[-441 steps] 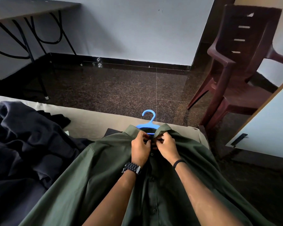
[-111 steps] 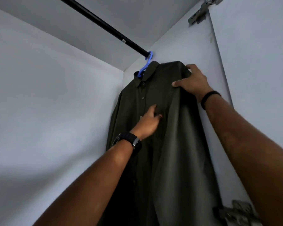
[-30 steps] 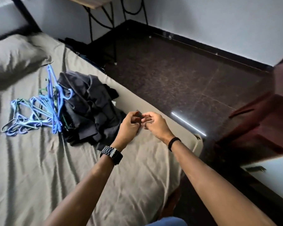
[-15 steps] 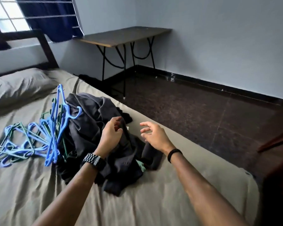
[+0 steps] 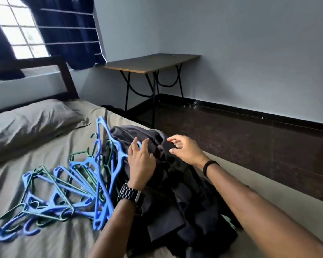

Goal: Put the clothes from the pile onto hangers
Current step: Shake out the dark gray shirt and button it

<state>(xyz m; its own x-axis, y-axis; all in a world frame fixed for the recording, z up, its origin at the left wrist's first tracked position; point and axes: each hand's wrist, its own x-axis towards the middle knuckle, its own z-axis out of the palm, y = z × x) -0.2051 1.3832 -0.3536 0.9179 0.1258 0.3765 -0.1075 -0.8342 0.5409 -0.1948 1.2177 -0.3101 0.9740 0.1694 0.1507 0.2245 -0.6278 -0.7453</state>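
A pile of dark grey and black clothes [image 5: 177,198] lies on the bed near its right edge. Left of the pile, several blue and green plastic hangers [image 5: 67,189] are heaped together, some leaning against the clothes. My left hand [image 5: 140,162], with a watch on the wrist, hovers over the top of the pile with fingers spread and holds nothing. My right hand [image 5: 186,149], with a black band on the wrist, is held just above the pile's top, fingers loosely curved and empty.
The bed [image 5: 45,142] has an olive-grey sheet and a pillow [image 5: 28,123] at the head. A folding table [image 5: 149,62] stands against the far wall. Dark floor [image 5: 241,142] runs along the bed's right side. A window with blue curtains [image 5: 67,30] is at the upper left.
Both hands have moved forward and apart, reaching over the top of the clothes pile. The view has lifted toward the pile, the hangers and the wall.
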